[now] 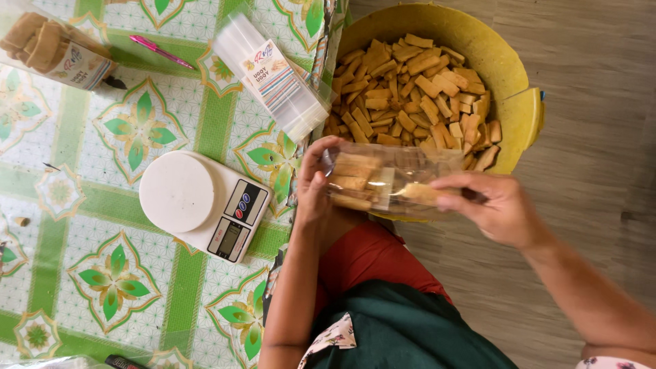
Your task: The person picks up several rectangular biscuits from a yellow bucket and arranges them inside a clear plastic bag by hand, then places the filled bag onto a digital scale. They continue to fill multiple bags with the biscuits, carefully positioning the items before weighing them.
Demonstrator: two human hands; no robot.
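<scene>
Your left hand (313, 188) is closed around the near end of a clear plastic bag (383, 179), thumb and fingers wrapped on its bottom edge. Your right hand (495, 208) is pinched on the opposite, open end of the same bag, fingertips pressing a tan biscuit stick (418, 193) at the mouth. The bag lies stretched between both grips, partly filled with more sticks packed toward the left-hand side.

Directly beyond the bag, just past your fingers, stands a yellow tub (509, 75) heaped with loose biscuit sticks (410, 89). Its rim passes under the bag.

To the left of your left hand, on a green floral tablecloth (102, 273), sits a white digital scale (205, 203), near but not touching. Beyond that hand lies a stack of empty labelled bags (273, 78). Farther off are a pink pen (160, 51) and, at the far corner, a filled bag of biscuits (51, 51).
</scene>
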